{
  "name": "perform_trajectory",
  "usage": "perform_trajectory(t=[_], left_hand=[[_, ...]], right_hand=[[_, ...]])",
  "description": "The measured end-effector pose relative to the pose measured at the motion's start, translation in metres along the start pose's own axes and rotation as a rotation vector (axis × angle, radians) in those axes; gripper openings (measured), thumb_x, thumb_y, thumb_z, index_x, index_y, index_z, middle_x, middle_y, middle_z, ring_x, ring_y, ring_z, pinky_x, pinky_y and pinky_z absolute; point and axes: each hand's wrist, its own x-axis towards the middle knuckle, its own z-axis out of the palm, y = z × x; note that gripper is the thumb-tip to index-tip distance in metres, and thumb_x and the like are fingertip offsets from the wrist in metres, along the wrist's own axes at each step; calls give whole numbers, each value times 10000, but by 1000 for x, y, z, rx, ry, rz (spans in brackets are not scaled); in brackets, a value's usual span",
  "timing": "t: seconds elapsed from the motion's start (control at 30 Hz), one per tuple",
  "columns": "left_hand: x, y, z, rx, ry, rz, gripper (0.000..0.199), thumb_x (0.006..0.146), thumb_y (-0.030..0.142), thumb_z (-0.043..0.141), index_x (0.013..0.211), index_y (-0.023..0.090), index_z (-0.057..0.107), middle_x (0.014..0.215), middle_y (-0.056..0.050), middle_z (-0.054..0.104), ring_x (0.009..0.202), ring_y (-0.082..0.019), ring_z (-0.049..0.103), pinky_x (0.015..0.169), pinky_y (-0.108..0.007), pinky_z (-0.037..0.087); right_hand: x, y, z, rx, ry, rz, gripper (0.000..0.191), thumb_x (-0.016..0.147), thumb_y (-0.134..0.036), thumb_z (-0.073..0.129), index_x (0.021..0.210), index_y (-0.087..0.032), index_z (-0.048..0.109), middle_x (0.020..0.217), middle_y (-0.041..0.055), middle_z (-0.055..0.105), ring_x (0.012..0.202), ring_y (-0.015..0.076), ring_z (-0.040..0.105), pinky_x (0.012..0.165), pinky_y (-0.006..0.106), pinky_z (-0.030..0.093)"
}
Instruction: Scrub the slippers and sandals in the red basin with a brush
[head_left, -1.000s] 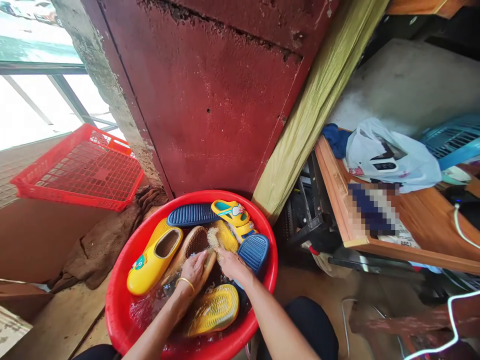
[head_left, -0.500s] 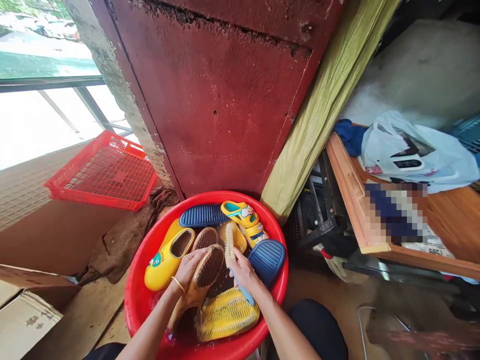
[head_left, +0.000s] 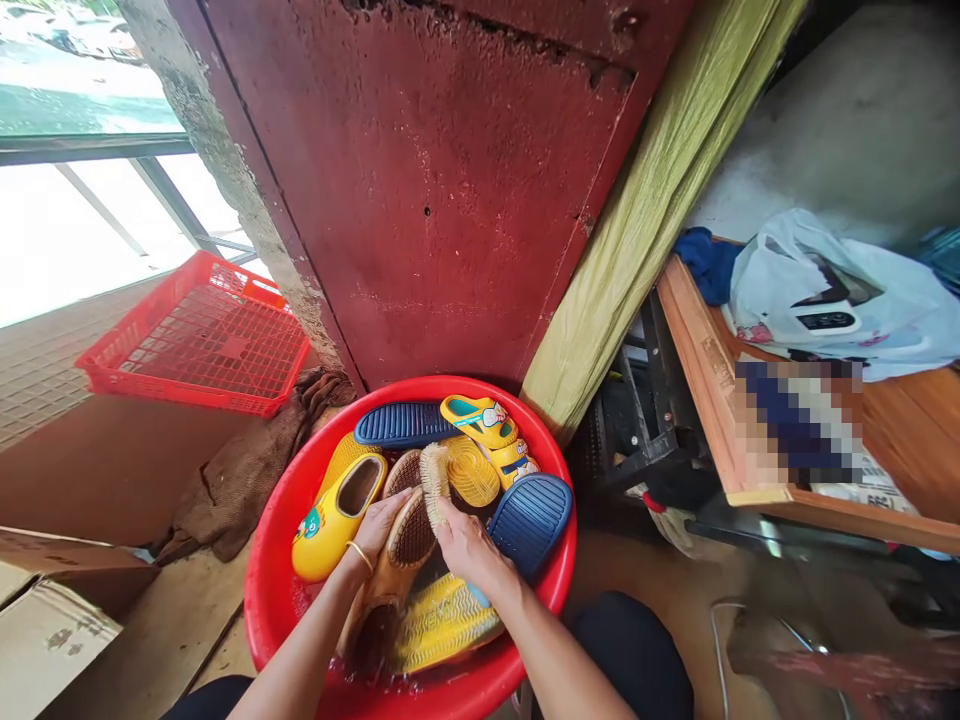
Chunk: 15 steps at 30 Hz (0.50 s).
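A red basin holds water and several shoes. My left hand grips a tan shoe whose brown patterned sole faces up. In my right hand is a brush with pale bristles and a blue handle; its bristles are at the edge of that sole. Around them lie a yellow clog with a green figure, a yellow sole, a blue sole, another blue sole and yellow cartoon clogs.
Behind the basin stands a dark red door beside a yellow-green curtain. A red crate and brown cloth are at left. On the right, a wooden table bears a white plastic bag.
My right hand and the brush have moved left, up to the tan shoe's sole. The camera view has shifted slightly.
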Motion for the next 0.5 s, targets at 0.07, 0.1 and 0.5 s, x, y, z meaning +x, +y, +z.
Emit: perform_trajectory(t=[0.07, 0.1, 0.5], left_hand=[[2, -3, 4, -2, -1, 0, 426, 586, 574, 782, 747, 180, 800, 871, -99, 824, 910, -310, 752, 849, -401, 604], [3, -5, 6, -1, 0, 0, 438, 576, 579, 789, 731, 169, 796, 851, -105, 822, 900, -312, 751, 839, -402, 604], [10, -28, 4, -2, 73, -28, 595, 562, 667, 800, 835, 138, 801, 914, -128, 818, 882, -292, 749, 849, -385, 596]], right_hand=[[-12, -3, -2, -43, -30, -4, 551, 969, -224, 401, 1506, -124, 478, 1215, 172, 717, 1129, 275, 674, 1021, 401, 495], [-20, -6, -2, -70, -47, 0, 560, 966, -213, 393, 1515, -127, 466, 1193, 174, 723, 1111, 278, 682, 1001, 402, 506], [-58, -32, 35, -15, -122, 196, 581, 957, -180, 397, 1534, -117, 425, 1256, 207, 693, 1146, 346, 667, 962, 439, 538]])
